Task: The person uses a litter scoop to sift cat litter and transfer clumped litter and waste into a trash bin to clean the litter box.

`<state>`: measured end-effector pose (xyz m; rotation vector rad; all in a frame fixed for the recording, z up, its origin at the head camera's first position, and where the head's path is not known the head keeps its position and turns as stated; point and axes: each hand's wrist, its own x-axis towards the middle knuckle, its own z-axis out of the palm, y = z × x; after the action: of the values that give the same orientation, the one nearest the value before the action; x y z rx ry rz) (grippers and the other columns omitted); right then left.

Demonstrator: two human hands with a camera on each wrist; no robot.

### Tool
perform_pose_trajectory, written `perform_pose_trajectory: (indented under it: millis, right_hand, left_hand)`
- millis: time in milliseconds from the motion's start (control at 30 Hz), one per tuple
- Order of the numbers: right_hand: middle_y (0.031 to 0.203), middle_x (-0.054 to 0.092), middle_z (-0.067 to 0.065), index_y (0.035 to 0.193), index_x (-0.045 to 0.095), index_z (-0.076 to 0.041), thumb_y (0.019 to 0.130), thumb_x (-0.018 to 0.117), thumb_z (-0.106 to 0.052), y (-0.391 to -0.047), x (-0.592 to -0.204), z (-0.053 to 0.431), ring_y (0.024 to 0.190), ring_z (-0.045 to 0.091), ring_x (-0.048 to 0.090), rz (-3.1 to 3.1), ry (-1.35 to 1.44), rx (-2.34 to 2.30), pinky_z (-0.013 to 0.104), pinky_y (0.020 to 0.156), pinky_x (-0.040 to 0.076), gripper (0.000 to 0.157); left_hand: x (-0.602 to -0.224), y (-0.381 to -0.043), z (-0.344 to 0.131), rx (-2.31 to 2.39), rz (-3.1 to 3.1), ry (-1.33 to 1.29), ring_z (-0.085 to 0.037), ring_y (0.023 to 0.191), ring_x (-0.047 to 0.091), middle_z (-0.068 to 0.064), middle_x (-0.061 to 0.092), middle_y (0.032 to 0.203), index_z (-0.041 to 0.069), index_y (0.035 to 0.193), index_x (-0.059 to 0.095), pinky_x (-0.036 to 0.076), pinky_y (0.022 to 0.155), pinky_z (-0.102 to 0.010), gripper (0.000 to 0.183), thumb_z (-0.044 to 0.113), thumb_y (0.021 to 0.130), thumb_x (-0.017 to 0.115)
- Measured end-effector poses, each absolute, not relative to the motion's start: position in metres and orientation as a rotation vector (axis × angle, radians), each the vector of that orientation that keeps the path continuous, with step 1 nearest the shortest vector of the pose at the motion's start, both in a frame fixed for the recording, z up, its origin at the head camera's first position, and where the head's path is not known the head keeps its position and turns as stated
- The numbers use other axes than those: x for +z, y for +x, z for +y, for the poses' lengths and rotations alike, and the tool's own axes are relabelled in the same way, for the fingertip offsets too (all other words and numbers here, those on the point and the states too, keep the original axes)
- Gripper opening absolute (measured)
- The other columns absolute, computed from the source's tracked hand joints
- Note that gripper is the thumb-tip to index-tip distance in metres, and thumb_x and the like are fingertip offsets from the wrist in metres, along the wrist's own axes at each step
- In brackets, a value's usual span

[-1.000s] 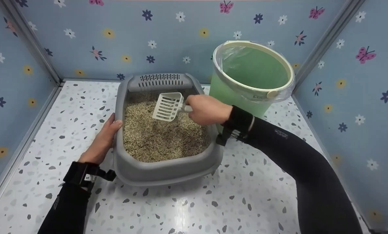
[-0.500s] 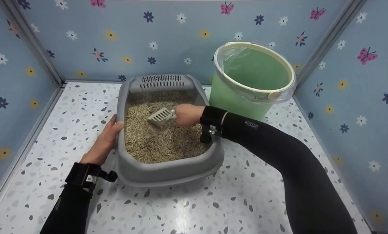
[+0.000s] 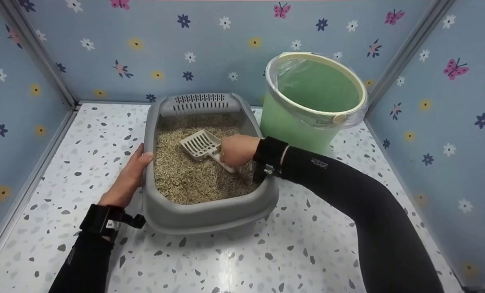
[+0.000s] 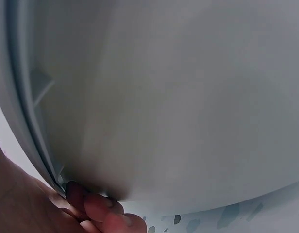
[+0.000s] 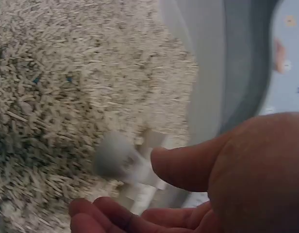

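A grey litter box stands on the floor, partly filled with pale tan pellet litter. My left hand grips its left rim; the left wrist view shows the fingers curled under the lip against the outer wall. On the litter lies a beige slotted litter scoop, handle slanting toward the right front. My right hand is over the handle. In the right wrist view, its thumb and fingers stand apart around the blurred scoop handle, without closing on it. No clump shows on the scoop.
A green bin with a clear liner stands close behind the box's right side. Flower-patterned panels enclose the back and both sides. Speckled white floor extends in front of the box.
My right hand has brought the scoop down into the litter, where it now lies with its handle turned toward the front. The fingers have loosened from the handle. My left hand stays on the rim.
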<state>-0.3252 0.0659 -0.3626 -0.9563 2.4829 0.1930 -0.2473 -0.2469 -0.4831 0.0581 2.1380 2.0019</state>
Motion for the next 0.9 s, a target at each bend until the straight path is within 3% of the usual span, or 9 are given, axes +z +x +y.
perform_pose_trajectory:
  millis: [100, 167, 233, 300, 500, 700, 900]
  right_hand:
    - [0.116, 0.066, 0.015, 0.135, 0.061, 0.004, 0.116, 0.061, -0.032, -0.315, -0.356, 0.071, 0.107, 0.029, 0.066, 2.586, -0.95, 0.034, 0.043, 0.101, 0.056, 0.041]
    - [0.139, 0.064, 0.019, 0.151, 0.056, 0.003, 0.115, 0.063, -0.035, -0.309, -0.353, 0.073, 0.128, 0.032, 0.064, 2.619, -0.992, -0.033, 0.046, 0.114, 0.052, 0.053]
    - [0.15, 0.061, 0.019, 0.158, 0.053, 0.002, 0.115, 0.065, -0.035, -0.308, -0.351, 0.074, 0.137, 0.032, 0.061, 2.627, -1.027, -0.131, 0.045, 0.12, 0.048, 0.058]
    - [0.147, 0.064, 0.016, 0.159, 0.053, 0.001, 0.115, 0.065, -0.033, -0.309, -0.349, 0.075, 0.134, 0.029, 0.063, 2.628, -1.05, -0.241, 0.043, 0.119, 0.048, 0.057]
    - [0.112, 0.074, 0.007, 0.152, 0.062, 0.0, 0.115, 0.066, -0.029, -0.316, -0.34, 0.079, 0.096, 0.017, 0.069, 2.627, -1.051, -0.544, 0.037, 0.1, 0.056, 0.047]
    - [0.116, 0.076, 0.004, 0.142, 0.069, -0.001, 0.113, 0.071, -0.028, -0.316, -0.32, 0.088, 0.101, 0.014, 0.071, 2.644, -1.026, -0.81, 0.031, 0.097, 0.057, 0.039]
    - [0.116, 0.076, 0.004, 0.136, 0.073, -0.004, 0.112, 0.071, -0.026, -0.315, -0.308, 0.115, 0.103, 0.015, 0.071, 2.679, -0.968, -0.886, 0.031, 0.093, 0.058, 0.032]
  left_hand:
    - [-0.483, -0.246, -0.245, 2.005, 2.137, 0.057, -0.041, 0.169, 0.006, -0.011, -0.013, 0.186, 0.021, 0.178, -0.015, 0.013, 0.134, -0.062, 0.096, 0.06, 0.113, 0.043]
    - [-0.484, -0.247, -0.244, 1.996, 2.145, 0.059, -0.041, 0.169, 0.006, -0.011, -0.013, 0.186, 0.022, 0.178, -0.014, 0.012, 0.134, -0.063, 0.096, 0.061, 0.113, 0.044]
    - [-0.484, -0.247, -0.244, 1.991, 2.156, 0.07, -0.04, 0.169, 0.005, -0.01, -0.012, 0.186, 0.022, 0.179, -0.013, 0.011, 0.134, -0.063, 0.095, 0.061, 0.113, 0.044]
    - [-0.484, -0.247, -0.244, 2.0, 2.16, 0.083, -0.039, 0.17, 0.003, -0.009, -0.013, 0.186, 0.022, 0.179, -0.012, 0.009, 0.134, -0.064, 0.094, 0.061, 0.113, 0.044]
    - [-0.483, -0.246, -0.246, 2.005, 2.167, 0.084, -0.035, 0.17, 0.001, -0.007, -0.014, 0.186, 0.023, 0.178, -0.013, 0.01, 0.134, -0.064, 0.093, 0.06, 0.113, 0.042]
    - [-0.483, -0.246, -0.247, 1.999, 2.182, 0.085, -0.035, 0.17, 0.003, -0.006, -0.012, 0.186, 0.024, 0.179, -0.011, 0.014, 0.132, -0.067, 0.09, 0.06, 0.114, 0.041]
    - [-0.483, -0.248, -0.246, 1.989, 2.185, 0.077, -0.031, 0.17, -0.007, -0.006, -0.017, 0.185, 0.021, 0.178, -0.013, 0.004, 0.135, -0.061, 0.093, 0.059, 0.113, 0.041]
